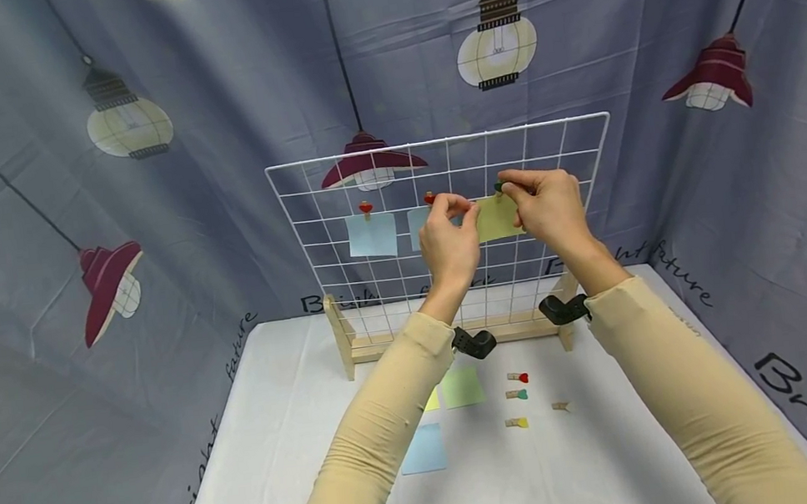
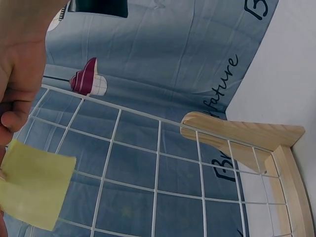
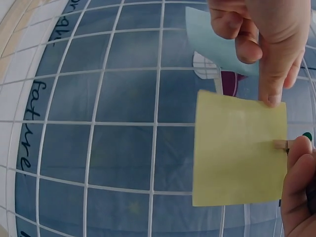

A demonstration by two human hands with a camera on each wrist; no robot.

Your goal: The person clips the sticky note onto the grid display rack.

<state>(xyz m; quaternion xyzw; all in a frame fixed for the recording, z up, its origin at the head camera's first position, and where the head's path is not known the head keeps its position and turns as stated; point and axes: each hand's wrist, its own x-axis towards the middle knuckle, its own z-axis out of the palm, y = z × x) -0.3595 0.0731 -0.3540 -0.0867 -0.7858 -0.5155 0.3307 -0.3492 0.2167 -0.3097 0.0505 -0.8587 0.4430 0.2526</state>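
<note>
Against the white wire grid point(image 1: 399, 278) a yellow sticky note point(image 1: 496, 219) lies flat. My left hand point(image 1: 450, 238) pinches its left edge between thumb and finger, as the right wrist view shows up close. At the top edge, my right hand point(image 1: 545, 205) pinches a small wooden clothespin point(image 3: 280, 144) with a green top; the pin overlaps the note. Left of it, a blue sticky note point(image 1: 372, 236) hangs from a clothespin with a red heart point(image 1: 365, 207). Another blue note point(image 1: 417, 225), under a second red-heart clothespin point(image 1: 430, 197), is partly hidden by my left hand.
The grid stands on a wooden base point(image 1: 452, 337) on a white table point(image 1: 267, 437). Several clothespins, including a red one point(image 1: 518, 377), lie in front. A green note point(image 1: 461, 388) and a blue note point(image 1: 423, 450) lie beside my left sleeve. A patterned curtain point(image 1: 208, 141) surrounds the table.
</note>
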